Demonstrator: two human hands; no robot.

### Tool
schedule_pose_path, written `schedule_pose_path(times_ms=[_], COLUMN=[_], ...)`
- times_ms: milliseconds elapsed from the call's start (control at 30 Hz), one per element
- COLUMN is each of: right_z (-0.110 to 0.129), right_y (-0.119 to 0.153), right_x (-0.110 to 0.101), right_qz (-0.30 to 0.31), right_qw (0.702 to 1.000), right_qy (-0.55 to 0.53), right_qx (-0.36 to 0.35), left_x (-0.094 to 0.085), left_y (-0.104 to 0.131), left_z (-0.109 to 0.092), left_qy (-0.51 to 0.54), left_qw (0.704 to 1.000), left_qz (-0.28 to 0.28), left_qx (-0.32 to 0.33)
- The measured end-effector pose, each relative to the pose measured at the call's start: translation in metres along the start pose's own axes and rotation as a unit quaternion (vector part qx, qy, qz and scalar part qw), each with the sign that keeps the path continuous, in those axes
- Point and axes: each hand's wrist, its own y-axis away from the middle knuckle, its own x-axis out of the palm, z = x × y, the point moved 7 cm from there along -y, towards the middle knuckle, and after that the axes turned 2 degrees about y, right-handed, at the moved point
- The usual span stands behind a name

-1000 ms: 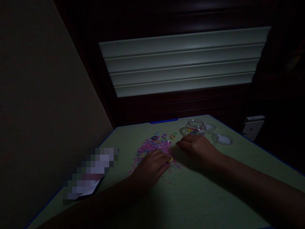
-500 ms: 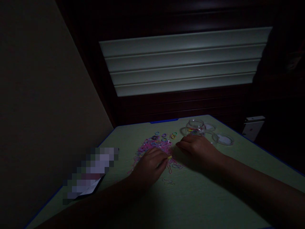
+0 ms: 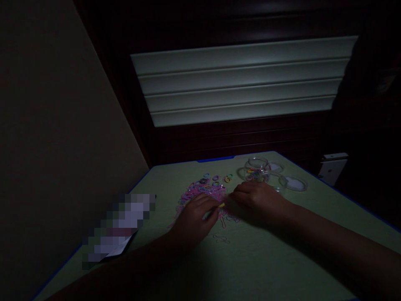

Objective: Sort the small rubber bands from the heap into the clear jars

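Pinching a small yellow band (image 3: 222, 205) between thumb and forefinger of the left hand (image 3: 196, 215), tips closed together, other fingers bent over the near side of a loose heap of thin pink, purple and pale-blue bands (image 3: 205, 191). Holding that yellow band in the space between both hands, just in front of the heap's right side; cannot tell about contact with the bands below. Curling the fingers of the right hand (image 3: 258, 198) inward just to the right of the heap, thumb and fingertips close together; too dark to tell about anything gripped there. Lying beyond the heap, several thicker coloured rings, including a yellow one (image 3: 228, 179). Standing past the right hand, a clear round plastic jar (image 3: 257, 159) with coloured bands inside, and beside it clear round lids with white inner discs (image 3: 294, 183). Lying nearer, apart from the heap, a few pale loose bands (image 3: 221, 239). All resting on a pale-green table with a blue edge (image 3: 266, 259). Near its left edge, a flat pixelated item (image 3: 125, 225).
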Motion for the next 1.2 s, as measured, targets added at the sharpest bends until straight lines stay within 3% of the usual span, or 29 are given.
schedule_pose_path(times_ms=[300,533,1200], right_z=[0.005,0.011,0.012], right_y=[0.000,-0.001,-0.002], right_x=[-0.002,-0.008,0.005], right_qz=[-0.009,-0.034,-0.028], right_qw=[1.000,0.993,0.976], right_qy=[-0.016,-0.111,-0.218], right_qx=[-0.014,-0.018,0.014], left_x=[0.000,-0.001,-0.002], left_y=[0.001,0.001,0.003], left_z=[0.001,0.001,-0.005], left_qy=[0.018,0.010,0.009], left_qw=[1.000,1.000,0.998], left_qz=[-0.002,-0.011,-0.016], left_qx=[0.011,0.021,0.062])
